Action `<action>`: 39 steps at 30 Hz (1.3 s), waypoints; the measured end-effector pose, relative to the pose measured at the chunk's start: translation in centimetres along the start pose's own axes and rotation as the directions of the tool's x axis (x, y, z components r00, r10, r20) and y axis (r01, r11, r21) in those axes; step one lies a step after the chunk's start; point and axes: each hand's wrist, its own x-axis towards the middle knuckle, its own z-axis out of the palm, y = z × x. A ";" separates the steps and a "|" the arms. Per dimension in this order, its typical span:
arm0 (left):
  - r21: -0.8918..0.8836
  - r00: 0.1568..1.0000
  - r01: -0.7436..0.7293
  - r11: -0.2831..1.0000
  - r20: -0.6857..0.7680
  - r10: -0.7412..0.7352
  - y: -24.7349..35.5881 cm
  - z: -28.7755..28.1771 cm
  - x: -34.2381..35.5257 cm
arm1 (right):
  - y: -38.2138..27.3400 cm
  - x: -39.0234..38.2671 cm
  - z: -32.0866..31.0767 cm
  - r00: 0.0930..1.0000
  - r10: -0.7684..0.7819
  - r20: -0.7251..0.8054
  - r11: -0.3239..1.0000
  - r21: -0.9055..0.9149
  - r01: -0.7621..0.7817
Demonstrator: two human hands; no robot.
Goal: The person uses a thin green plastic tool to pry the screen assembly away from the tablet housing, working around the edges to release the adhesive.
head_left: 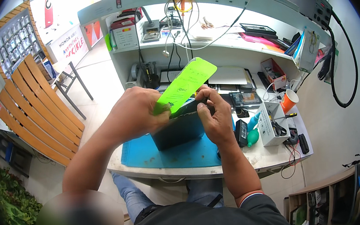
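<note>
My left hand [142, 110] is closed on the lower end of a bright green printed card or tag [193, 71], which slants up to the right over a dark, flat-sided upright object [176, 135], perhaps a pouch or box. My right hand [213, 111] grips the top edge of that dark object with thumb and curled fingers, just under the green card. The dark object stands over a blue work mat [141, 158]; what is inside its top is mostly hidden by my hands and the card.
A white desk [195, 173] has cluttered shelves [207, 39], an orange cup [289, 101], a white box of tools [270, 131], a green blower bulb [253, 137] and cables. A slatted wooden board [39, 109] stands left, a low cabinet [318, 194] lower right.
</note>
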 end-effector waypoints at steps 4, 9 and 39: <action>-0.131 0.996 0.078 0.988 0.061 -0.070 0.0 -0.8 0.5 | -0.1 0.2 -0.1 0.999 -0.039 -0.009 0.999 -0.022 0.039; -0.211 0.993 0.115 0.971 0.010 -0.115 -0.6 -1.5 0.2 | -0.6 0.2 0.0 1.000 -0.018 -0.013 1.000 -0.007 0.018; 0.164 0.939 0.027 0.986 0.334 -0.081 1.5 -3.5 3.7 | 0.3 0.6 0.4 1.000 -0.001 -0.016 1.000 0.009 0.001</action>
